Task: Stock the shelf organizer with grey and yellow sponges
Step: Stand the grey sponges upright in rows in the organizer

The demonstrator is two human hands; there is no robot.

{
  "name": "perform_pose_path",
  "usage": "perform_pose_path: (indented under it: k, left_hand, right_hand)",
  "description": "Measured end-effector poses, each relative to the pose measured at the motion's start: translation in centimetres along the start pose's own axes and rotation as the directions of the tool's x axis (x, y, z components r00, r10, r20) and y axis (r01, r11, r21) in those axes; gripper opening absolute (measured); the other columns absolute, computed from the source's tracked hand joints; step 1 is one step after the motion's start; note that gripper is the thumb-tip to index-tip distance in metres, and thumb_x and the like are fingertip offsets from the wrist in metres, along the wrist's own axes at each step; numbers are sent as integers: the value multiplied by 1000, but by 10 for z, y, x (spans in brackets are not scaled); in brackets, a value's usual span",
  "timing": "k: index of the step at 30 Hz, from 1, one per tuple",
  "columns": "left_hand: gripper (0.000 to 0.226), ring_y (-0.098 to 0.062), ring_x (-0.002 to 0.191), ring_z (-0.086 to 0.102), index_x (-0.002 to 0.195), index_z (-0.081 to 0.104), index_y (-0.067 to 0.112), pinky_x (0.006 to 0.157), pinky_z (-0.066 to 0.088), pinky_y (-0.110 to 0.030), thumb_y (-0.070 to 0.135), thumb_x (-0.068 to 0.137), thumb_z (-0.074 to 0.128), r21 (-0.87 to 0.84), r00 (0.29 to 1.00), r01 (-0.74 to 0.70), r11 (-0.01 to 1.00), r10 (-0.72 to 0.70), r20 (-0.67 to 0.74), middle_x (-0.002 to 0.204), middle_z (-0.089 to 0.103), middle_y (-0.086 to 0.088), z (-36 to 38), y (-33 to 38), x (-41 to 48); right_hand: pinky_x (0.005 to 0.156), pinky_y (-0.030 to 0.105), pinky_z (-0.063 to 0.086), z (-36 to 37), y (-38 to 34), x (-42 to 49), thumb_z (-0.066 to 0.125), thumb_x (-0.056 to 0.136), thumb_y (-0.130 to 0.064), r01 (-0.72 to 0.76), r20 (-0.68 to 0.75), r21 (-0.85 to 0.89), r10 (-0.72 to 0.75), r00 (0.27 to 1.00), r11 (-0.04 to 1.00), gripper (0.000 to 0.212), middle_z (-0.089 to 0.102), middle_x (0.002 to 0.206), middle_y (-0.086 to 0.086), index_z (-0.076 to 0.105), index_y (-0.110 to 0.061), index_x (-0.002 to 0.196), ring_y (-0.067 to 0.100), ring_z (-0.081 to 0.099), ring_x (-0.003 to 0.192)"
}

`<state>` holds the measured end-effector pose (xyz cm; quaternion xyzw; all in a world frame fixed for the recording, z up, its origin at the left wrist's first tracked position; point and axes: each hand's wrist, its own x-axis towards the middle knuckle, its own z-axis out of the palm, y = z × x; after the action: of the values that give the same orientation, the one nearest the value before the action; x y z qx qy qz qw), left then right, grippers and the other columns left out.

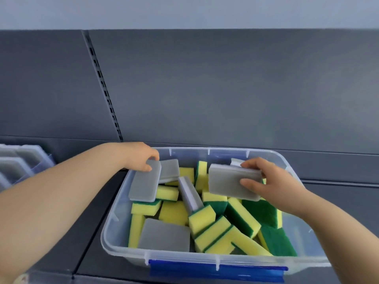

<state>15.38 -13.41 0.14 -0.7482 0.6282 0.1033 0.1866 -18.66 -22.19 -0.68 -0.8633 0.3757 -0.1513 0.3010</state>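
Over the bin [114, 218], each hand, left [141, 155] and right [266, 179], grips a grey sponge [144, 183].

Two bare forearms, uncovered right to the frame's edge, left grip [141, 155] and right grip [272, 181] both bare-fingered, short nail on the right thumb, small blurred pale patch by the left elbow, unidentifiable

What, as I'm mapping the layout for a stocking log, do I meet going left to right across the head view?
In order: shelf organizer → left hand → left-held grey sponge → tilted grey sponge → right-held grey sponge → right hand.
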Motion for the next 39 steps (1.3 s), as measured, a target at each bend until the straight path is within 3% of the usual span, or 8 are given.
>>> perform_pose_path:
  k: [7, 9, 12, 16, 22, 29, 36, 39]
  left_hand:
    - [27, -4, 83, 57, 100, 49, 35, 72, 46, -22, 37, 81, 68, -364, 988, -152, 919, 126, -94, 101, 58, 13, -14, 3, -17]
    - [29, 2, 75, 60, 102, 53, 35, 66, 47, -16, 35, 79, 71, -520, 975, -209, 829, 132, -180, 102, 59, 14, -25, 11, -22]
    - [27, -12, 81, 69, 103, 59, 27, 70, 53, -18, 27, 80, 72, -748, 951, -289, 597, 86, -298, 102, 64, 10, -38, 28, -28]
    - [24, -14, 86, 69, 101, 62, 22, 80, 55, -26, 22, 80, 72, -823, 935, -336, 458, 55, -351, 101, 69, 6, -39, 57, -29]
    - [33, 1, 98, 59, 106, 55, 46, 90, 46, -24, 38, 78, 71, -726, 930, -335, 601, 88, -356, 107, 58, 16, -30, 87, -30]
    - [38, -4, 93, 59, 111, 55, 44, 85, 49, -31, 39, 77, 71, -664, 901, -349, 662, 42, -432, 101, 58, 15, -43, 98, -39]
    - [50, 15, 97, 41, 116, 44, 52, 76, 30, 0, 26, 80, 68, -634, 808, -281, 721, -178, -561, 105, 41, 23, -25, 154, -57]
    - [52, 15, 100, 39, 113, 44, 52, 80, 27, 2, 20, 80, 68, -589, 775, -248, 769, -207, -597, 113, 38, 25, -8, 169, -73]
  right_hand:
    - [69, 23, 48, 10, -5, -2, 60, 87, -31, -88, 7, 121, 88, 996, 989, 28, 51, 97, -18, 46, -38, 110, 7, 56, 83]
    - [72, 21, 47, 12, -9, -2, 63, 85, -30, -97, 9, 114, 97, 995, 989, 36, 51, 98, -17, 44, -40, 113, 3, 55, 89]
    - [75, 21, 48, 15, -12, -2, 67, 81, -28, -106, -5, 106, 107, 994, 989, 45, 52, 102, -16, 42, -39, 118, 2, 56, 90]
    - [72, 17, 48, 15, -12, -4, 69, 80, -26, -108, -34, 123, 113, 993, 986, 52, 51, 99, -20, 42, -36, 123, 0, 56, 88]
    - [84, 22, 46, 8, -8, -9, 71, 77, -26, -84, -126, 131, 100, 987, 988, 51, 59, 108, -13, 50, -31, 123, 4, 57, 96]
    - [67, 10, 41, -27, 9, -10, 71, 77, -25, -12, -240, 159, 51, 969, 987, 39, 62, 101, -17, 58, -35, 112, -3, 57, 90]
    - [66, -1, 38, -38, 26, -10, 70, 78, -25, 65, -271, 205, -7, 963, 977, 38, 60, 101, -19, 56, -40, 110, -6, 54, 87]
    - [69, 6, 42, -30, 22, -14, 71, 76, -25, 110, -245, 230, -51, 968, 967, 40, 60, 98, -23, 56, -41, 109, -5, 55, 87]
